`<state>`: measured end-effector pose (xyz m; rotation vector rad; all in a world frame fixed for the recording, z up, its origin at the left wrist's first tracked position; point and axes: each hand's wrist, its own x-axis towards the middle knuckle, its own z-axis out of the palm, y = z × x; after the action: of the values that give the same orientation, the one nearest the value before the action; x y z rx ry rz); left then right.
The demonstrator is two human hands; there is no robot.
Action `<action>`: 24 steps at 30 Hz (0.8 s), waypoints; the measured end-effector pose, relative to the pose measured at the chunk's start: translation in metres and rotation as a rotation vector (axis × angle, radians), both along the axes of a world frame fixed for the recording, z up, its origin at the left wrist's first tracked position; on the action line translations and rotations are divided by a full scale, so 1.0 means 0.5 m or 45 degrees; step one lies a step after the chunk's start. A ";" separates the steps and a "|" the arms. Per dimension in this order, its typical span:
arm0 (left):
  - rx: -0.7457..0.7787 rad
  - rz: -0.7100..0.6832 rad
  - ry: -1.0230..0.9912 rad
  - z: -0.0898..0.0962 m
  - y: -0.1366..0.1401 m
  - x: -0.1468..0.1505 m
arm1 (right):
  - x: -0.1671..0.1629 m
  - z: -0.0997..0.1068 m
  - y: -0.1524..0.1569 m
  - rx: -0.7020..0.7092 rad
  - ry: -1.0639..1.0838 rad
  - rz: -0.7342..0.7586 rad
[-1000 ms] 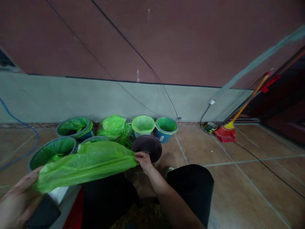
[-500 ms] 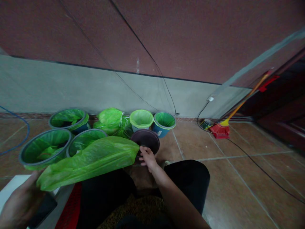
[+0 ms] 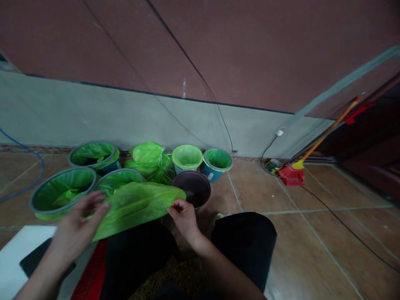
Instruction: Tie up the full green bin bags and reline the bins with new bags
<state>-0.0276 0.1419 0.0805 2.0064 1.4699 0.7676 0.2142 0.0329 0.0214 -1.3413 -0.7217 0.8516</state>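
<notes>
A green plastic trash bag (image 3: 140,204) stretches sideways above my lap, its right end beside the dark, unlined bin (image 3: 191,179). The fingertips of my right hand (image 3: 186,221) pinch the bag near its right end. At the bag's left part is my left hand (image 3: 78,229), slightly blurred, with thumb and fingers apart; whether its far side touches the plastic is hidden. Just beyond lie lined bins: a grey-rimmed one (image 3: 33,204) at the left and another (image 3: 137,174) partly covered by the bag.
Along the wall stand a lined bin (image 3: 72,158), a tied green bag (image 3: 145,156), a pale-green-lined bin (image 3: 187,166) and a blue bin (image 3: 212,175). Right are a red dustpan (image 3: 292,176), a tin (image 3: 273,165) and a black cable (image 3: 337,216). A dark flat object (image 3: 33,258) lies on a white surface (image 3: 18,250).
My left hand has moved right and up along the bag, and its fingers have spread. My right hand has shifted slightly left and now pinches the bag's edge.
</notes>
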 end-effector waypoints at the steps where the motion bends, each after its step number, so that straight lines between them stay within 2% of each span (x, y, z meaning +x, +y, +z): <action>1: -0.120 -0.161 -0.071 0.023 -0.017 0.055 | -0.008 0.015 -0.003 0.010 -0.045 0.027; 3: -0.281 -0.376 -0.091 0.047 -0.044 0.150 | -0.019 0.040 -0.008 0.039 -0.088 0.077; 6: -0.369 -0.506 -0.150 0.038 -0.056 0.225 | -0.022 0.061 -0.014 0.069 -0.088 0.111; 10: -0.384 -0.468 -0.225 0.007 -0.047 0.233 | -0.010 0.059 -0.022 0.054 -0.076 0.051; 14: -0.241 -0.340 -0.277 0.013 -0.038 0.231 | -0.010 0.049 -0.029 0.058 -0.060 0.063; 15: -0.188 -0.369 -0.277 0.021 -0.033 0.234 | -0.011 0.050 -0.029 0.064 -0.064 0.074; 17: -0.150 -0.536 -0.217 0.038 -0.018 0.245 | -0.015 0.054 -0.030 0.081 -0.074 0.108; 21: -0.324 -0.965 -0.012 0.061 0.028 0.267 | -0.013 0.066 -0.028 0.082 -0.088 0.134; 22: -0.346 -1.017 0.009 0.064 0.038 0.269 | -0.010 0.066 -0.028 0.080 -0.069 0.115; 24: -0.317 -1.002 0.003 0.073 0.054 0.266 | 0.002 0.059 -0.027 0.085 0.036 0.023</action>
<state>0.1056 0.1691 0.1171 2.1268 0.6184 0.2281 0.2153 0.0192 0.0511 -1.2628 -0.7356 0.8521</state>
